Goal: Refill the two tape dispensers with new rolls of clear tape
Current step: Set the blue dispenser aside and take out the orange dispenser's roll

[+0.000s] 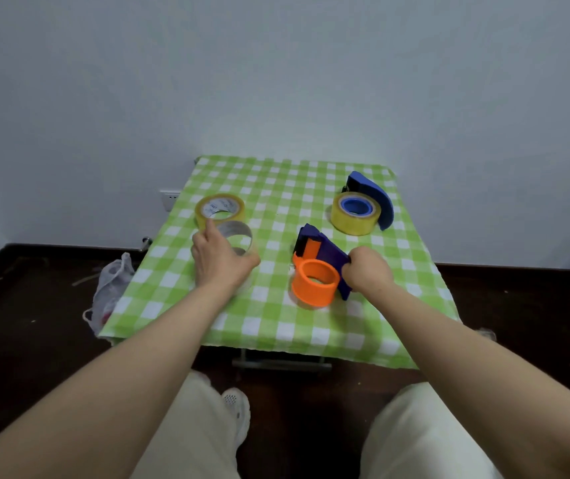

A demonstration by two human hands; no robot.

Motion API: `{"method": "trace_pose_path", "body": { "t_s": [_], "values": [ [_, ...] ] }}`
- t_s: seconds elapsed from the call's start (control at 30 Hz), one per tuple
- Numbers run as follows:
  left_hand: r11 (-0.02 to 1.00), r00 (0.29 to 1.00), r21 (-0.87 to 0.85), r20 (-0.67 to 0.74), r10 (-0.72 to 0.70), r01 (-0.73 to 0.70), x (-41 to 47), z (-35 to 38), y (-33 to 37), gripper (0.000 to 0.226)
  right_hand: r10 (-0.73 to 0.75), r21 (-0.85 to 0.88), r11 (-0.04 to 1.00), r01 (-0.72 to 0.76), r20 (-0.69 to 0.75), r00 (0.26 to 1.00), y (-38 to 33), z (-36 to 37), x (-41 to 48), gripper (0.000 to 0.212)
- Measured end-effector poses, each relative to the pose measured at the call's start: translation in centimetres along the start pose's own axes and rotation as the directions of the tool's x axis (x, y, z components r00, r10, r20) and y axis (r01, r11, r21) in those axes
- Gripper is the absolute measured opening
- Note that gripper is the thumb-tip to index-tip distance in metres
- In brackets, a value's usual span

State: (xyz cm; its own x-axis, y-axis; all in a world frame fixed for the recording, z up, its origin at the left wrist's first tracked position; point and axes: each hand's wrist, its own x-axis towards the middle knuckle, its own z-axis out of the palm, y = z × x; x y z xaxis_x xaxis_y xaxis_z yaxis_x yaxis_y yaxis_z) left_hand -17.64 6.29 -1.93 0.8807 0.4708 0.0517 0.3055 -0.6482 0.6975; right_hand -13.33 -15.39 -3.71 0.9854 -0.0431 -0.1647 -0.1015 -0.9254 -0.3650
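Note:
My left hand (218,259) grips an empty, see-through tape core (238,236) standing on the green checked tablecloth (276,198). Just behind it lies a full roll of clear yellowish tape (219,209). My right hand (366,271) holds the blue handle of the near dispenser (321,250), whose orange spool (315,283) is bare. At the back right stands the second blue dispenser (373,195), with a yellowish tape roll (354,212) seated on its blue spool.
The small table stands against a white wall, with a power socket (170,198) to its left. A plastic bag (111,288) lies on the dark floor by the table's left side. My legs and one white shoe (237,413) are below the table's front edge.

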Motion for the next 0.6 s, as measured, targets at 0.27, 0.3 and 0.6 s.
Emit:
{"method": "trace_pose_path", "body": {
  "t_s": [0.27, 0.3, 0.6],
  "values": [
    [0.997, 0.996, 0.073, 0.084, -0.020, 0.014, 1.2, 0.4, -1.7, 0.105, -0.010, 0.031, 0.999, 0.007, 0.076, 0.997, -0.5, 0.6, -0.4, 0.007],
    [0.996, 0.995, 0.083, 0.096, -0.021, 0.013, 1.2, 0.5, -1.7, 0.105, -0.011, 0.037, 0.999, 0.008, 0.088, 0.996, -0.5, 0.6, -0.5, 0.006],
    [0.962, 0.965, 0.183, -0.126, 0.228, -0.203, -0.9, 0.8, 0.8, 0.097, 0.032, 0.253, 0.966, -0.060, 0.111, 0.993, 0.3, 0.8, -0.5, 0.015]
  ]
}}
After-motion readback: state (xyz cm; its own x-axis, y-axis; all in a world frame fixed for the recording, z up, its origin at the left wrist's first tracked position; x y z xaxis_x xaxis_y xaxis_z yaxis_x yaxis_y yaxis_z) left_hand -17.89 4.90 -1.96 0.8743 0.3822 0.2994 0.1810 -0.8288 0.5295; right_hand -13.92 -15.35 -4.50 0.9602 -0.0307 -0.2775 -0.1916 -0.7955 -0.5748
